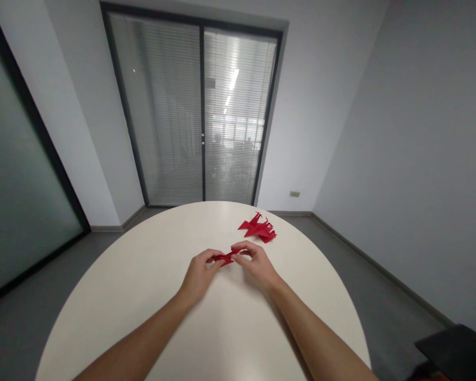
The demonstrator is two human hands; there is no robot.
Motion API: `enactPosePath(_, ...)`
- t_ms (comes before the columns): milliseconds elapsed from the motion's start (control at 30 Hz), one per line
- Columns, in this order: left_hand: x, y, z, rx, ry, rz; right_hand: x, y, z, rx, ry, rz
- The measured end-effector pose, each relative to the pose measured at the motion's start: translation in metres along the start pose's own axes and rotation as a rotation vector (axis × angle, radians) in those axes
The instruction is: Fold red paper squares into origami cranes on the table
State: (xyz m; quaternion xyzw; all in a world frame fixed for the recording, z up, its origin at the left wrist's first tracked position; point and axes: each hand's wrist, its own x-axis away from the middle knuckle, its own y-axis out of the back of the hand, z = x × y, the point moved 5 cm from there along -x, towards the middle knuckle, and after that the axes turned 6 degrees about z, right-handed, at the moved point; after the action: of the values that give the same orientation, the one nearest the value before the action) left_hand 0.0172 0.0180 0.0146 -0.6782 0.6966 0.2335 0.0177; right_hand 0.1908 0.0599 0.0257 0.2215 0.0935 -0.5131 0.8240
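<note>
Between my two hands is a piece of folded red paper (pixel 227 258), held just above the table. My left hand (pixel 201 269) pinches its left side between thumb and fingers. On the other side, my right hand (pixel 256 261) grips the paper with thumb and fingertips closed on it. Fingers cover parts of the paper, so its full shape is hidden. Beyond my right hand lies a small cluster of red origami cranes (pixel 258 228), bunched together with pointed wings and thin bent necks.
A round cream table (pixel 150 296) spreads under my arms. Behind it stands a dark-framed glass partition (pixel 203 106) with blinds. A black chair-like object (pixel 456 349) is at the lower right, and a frosted glass panel (pixel 19 159) is on the left.
</note>
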Motion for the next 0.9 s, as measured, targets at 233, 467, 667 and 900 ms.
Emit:
enactPosePath(233,0.001,0.001,-0.006,-0.082,-0.006,0.039,-0.001,0.001,0.004,0.031,0.005,0.051)
enactPosePath(467,0.001,-0.008,-0.004,0.032,0.089,0.084,0.001,0.003,0.002,0.041,-0.015,0.013)
enactPosePath(667,0.002,-0.013,0.000,0.144,0.201,0.156,0.000,0.011,-0.004,-0.086,-0.042,-0.059)
enactPosePath(900,0.003,-0.016,0.006,0.147,0.244,0.181,-0.002,0.015,-0.015,-0.146,-0.076,-0.065)
